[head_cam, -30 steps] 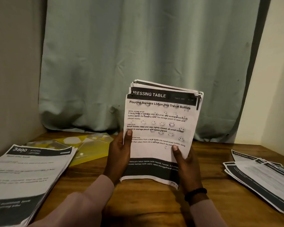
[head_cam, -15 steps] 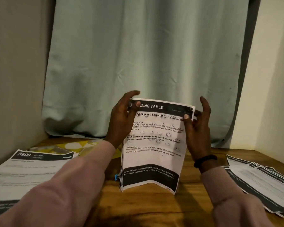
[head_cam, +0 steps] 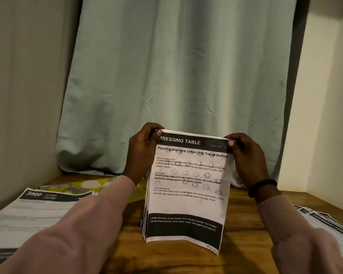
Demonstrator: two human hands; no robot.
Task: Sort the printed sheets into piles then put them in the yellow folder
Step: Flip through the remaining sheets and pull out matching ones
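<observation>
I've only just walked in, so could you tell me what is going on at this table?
A person holds a stack of printed sheets upright on the wooden table, left hand and right hand pinching its top corners. Another pile lies to the left, a fanned one to the right. The yellow folder lies behind the left sleeve.

the left arm hides most of the yellow folder (head_cam: pixel 99 183); the right pile (head_cam: pixel 325 220) and left pile (head_cam: pixel 28 212) run off the frame, print blurred.
</observation>
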